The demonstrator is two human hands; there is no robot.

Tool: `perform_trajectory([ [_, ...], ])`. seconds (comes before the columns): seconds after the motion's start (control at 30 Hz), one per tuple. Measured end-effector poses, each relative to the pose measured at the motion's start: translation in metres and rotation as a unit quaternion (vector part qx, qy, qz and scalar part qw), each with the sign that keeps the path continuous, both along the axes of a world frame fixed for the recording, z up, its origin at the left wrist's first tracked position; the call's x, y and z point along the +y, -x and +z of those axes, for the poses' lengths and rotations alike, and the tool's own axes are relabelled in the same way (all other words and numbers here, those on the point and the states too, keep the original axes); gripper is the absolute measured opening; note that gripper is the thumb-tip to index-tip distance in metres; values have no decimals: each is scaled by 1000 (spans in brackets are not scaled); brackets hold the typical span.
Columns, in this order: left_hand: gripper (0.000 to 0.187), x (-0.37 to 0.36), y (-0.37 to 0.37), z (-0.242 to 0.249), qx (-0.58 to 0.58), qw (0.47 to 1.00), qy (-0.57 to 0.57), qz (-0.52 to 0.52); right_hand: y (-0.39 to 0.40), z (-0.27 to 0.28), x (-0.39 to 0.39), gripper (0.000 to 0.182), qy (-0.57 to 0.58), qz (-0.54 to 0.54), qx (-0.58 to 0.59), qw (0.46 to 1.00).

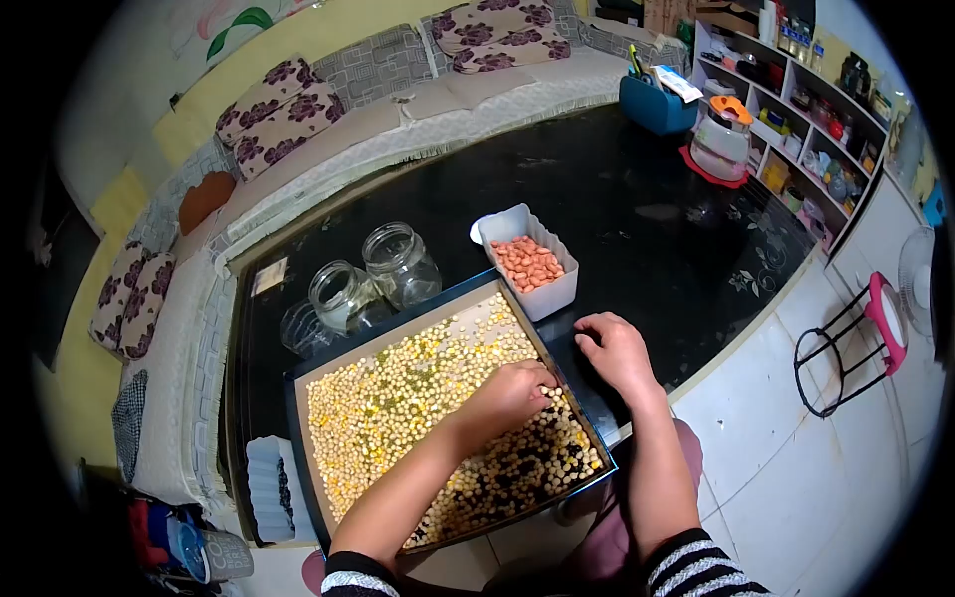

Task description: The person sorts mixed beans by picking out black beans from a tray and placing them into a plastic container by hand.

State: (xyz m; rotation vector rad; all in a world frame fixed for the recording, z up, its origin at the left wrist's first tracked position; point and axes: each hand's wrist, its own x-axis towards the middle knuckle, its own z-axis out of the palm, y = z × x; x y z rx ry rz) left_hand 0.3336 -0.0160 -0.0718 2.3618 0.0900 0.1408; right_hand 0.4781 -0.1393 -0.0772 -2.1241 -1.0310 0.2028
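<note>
Left hand (512, 391) curled, fingers down in the mixed yellow, green and dark beans (418, 398), pinching among them near the tray's right edge; what it grips, cannot tell. Right hand (614, 348) rests loosely curled on the black glossy table (637, 219) just beside the shallow dark-rimmed rectangular tray (298, 438), holding nothing visible. Just past the tray: white plastic rectangular tub of red-orange beans (528, 263). Two clear glass jars (373, 279) stand at the tray's far edge.
</note>
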Motion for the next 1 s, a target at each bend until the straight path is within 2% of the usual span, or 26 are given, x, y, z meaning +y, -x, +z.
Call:
perform_trajectory([
  [0.3, 24, 16, 20, 13, 67, 990, -126, 19, -3, -2, -7, 20, 12, 7, 0, 1000],
  [0.37, 23, 9, 18, 7, -95, 987, -127, -8, -2, -1, -8, 20, 7, 6, 0, 1000],
  [0.43, 26, -10, 18, 7, -95, 987, -125, -35, -2, 0, -8, 20, 5, 7, -2, 1000],
  [0.5, 29, -26, 18, 12, 6, 992, -105, -75, -2, 0, -7, 20, 17, 12, -1, 1000],
  [0.53, 43, -24, 19, 4, 72, 987, -103, -100, -3, 0, -7, 20, 17, 13, -1, 1000],
  [0.67, 56, -18, 49, -2, 59, 975, -193, -97, 0, 1, -7, 21, 17, 13, -1, 1000],
  [0.73, 70, -14, 59, 2, 127, 966, -206, -85, 0, 2, -7, 21, 17, 10, -5, 1000],
  [0.83, 73, -8, 55, 4, 122, 968, -215, -30, 0, -1, -8, 21, 12, 14, -10, 1000],
  [0.87, 78, -5, 50, 0, 101, 967, -233, -27, 1, -1, -8, 21, 14, 15, -11, 1000],
  [1.0, 81, -1, 29, -10, 111, 960, -258, -6, -1, 0, -7, 21, 41, 24, 3, 999],
])
